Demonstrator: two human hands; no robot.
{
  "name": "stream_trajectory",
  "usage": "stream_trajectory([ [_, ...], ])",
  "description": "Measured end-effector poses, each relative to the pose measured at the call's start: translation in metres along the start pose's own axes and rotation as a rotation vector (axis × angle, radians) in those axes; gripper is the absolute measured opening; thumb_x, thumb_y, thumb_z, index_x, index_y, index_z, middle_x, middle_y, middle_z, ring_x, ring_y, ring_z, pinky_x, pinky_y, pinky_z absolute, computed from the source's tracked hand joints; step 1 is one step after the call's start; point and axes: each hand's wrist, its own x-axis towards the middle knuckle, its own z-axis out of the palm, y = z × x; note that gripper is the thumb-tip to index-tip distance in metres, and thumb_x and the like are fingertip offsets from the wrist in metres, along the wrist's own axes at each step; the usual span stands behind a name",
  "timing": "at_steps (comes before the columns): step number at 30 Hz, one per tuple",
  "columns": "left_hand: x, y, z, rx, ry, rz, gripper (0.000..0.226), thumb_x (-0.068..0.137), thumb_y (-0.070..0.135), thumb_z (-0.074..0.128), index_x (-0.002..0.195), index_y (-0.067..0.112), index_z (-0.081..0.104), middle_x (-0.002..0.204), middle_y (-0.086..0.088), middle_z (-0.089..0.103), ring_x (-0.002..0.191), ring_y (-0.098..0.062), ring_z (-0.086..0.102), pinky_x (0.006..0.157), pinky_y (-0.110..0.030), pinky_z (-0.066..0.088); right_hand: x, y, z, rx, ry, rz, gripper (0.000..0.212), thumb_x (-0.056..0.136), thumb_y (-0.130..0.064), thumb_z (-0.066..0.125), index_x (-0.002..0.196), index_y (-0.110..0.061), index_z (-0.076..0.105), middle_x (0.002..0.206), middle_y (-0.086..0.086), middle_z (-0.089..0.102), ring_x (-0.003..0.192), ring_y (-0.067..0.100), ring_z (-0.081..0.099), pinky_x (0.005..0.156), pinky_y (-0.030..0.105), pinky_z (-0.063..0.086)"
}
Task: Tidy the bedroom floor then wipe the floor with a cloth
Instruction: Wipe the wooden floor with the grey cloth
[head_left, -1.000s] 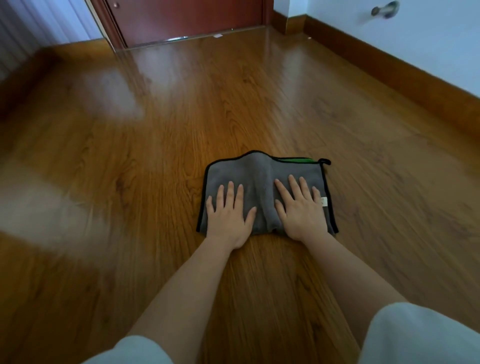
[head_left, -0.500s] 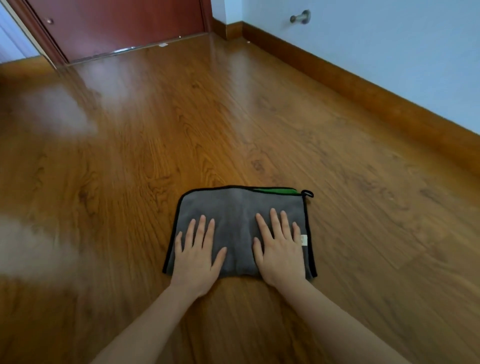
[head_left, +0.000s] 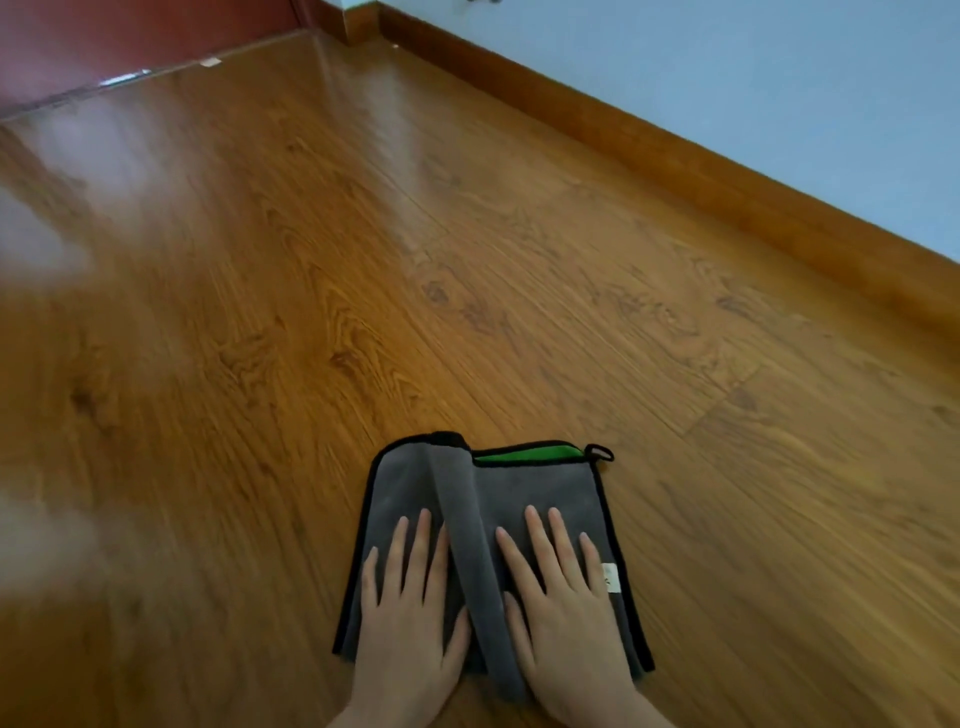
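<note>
We judge tidying done and wiping underway: left hand (head_left: 410, 613) and right hand (head_left: 561, 597) press flat, fingers straight, on the grey cloth (head_left: 535, 488) bunched on the floor (head_left: 311, 312), near the skirting (head_left: 675, 171).

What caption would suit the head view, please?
Both hands, left hand and right hand, press a grey cloth flat on the wooden floor.

A grey cloth (head_left: 524, 499) with black edging lies flat on the wooden floor (head_left: 467, 291) in front of me. A raised fold runs down its middle. A green strip and a small black loop show at its far right corner.
</note>
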Motion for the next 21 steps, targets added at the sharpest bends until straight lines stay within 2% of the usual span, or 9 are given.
stream_trajectory([
  [3,-0.008,0.008,0.002,0.003,-0.048,0.005,0.068,0.092,0.055,0.009,0.137,0.011,0.036,0.144,-0.012,0.042,0.133,-0.029,0.032,0.11,-0.04,0.008,-0.012,0.009,-0.002,-0.01,0.011,-0.05,0.048,0.097,-0.042,0.022,0.137,-0.026,0.042,0.142,0.007,0.047,0.134,0.025,0.03,0.11,0.04,0.008],
  [5,-0.007,0.009,0.002,0.007,-0.049,0.025,0.068,0.092,0.055,0.009,0.137,0.011,0.036,0.143,-0.013,0.042,0.133,-0.03,0.032,0.11,-0.041,0.009,-0.01,0.013,-0.003,-0.009,0.023,-0.082,0.053,0.088,-0.044,0.038,0.137,-0.026,0.043,0.143,0.006,0.046,0.135,0.025,0.03,0.11,0.04,0.009],
  [7,-0.001,0.007,0.002,0.017,-0.03,0.072,0.069,0.092,0.055,0.01,0.142,0.012,0.03,0.144,-0.013,0.042,0.134,-0.03,0.03,0.11,-0.042,0.01,-0.003,0.015,-0.004,-0.005,0.027,-0.12,0.057,0.086,-0.045,0.042,0.141,-0.028,0.039,0.147,0.005,0.041,0.138,0.025,0.028,0.11,0.042,0.013],
  [10,0.018,0.007,-0.003,-0.007,0.0,0.162,0.067,0.094,0.053,0.013,0.149,0.015,0.017,0.147,-0.012,0.038,0.138,-0.03,0.026,0.109,-0.047,0.017,0.018,0.017,-0.009,0.017,0.033,-0.13,0.055,0.091,-0.044,0.038,0.144,-0.028,0.034,0.15,0.004,0.036,0.141,0.025,0.027,0.109,0.045,0.017],
  [15,0.085,0.014,-0.014,-0.009,0.048,0.147,0.064,0.097,0.049,0.01,0.149,0.014,0.023,0.152,-0.01,0.029,0.142,-0.03,0.021,0.111,-0.05,0.017,0.082,0.033,-0.015,0.043,0.054,-0.052,0.053,0.094,-0.042,0.031,0.144,-0.026,0.035,0.151,0.007,0.034,0.142,0.027,0.025,0.113,0.047,0.015],
  [19,0.158,0.019,-0.018,0.01,0.062,0.101,0.066,0.093,0.048,0.017,0.149,0.013,0.024,0.154,-0.012,0.025,0.142,-0.031,0.02,0.111,-0.053,0.017,0.146,0.054,-0.022,0.036,0.083,0.032,0.056,0.092,-0.043,0.024,0.145,-0.027,0.032,0.153,0.009,0.029,0.143,0.029,0.02,0.114,0.048,0.013],
  [21,0.195,0.022,-0.022,0.032,0.049,0.098,0.071,0.089,0.051,0.011,0.149,0.015,0.021,0.156,-0.011,0.019,0.144,-0.03,0.014,0.113,-0.053,0.012,0.176,0.064,-0.025,0.017,0.107,0.068,0.057,0.093,-0.044,0.022,0.147,-0.027,0.028,0.155,0.009,0.024,0.144,0.029,0.015,0.114,0.048,0.008],
])
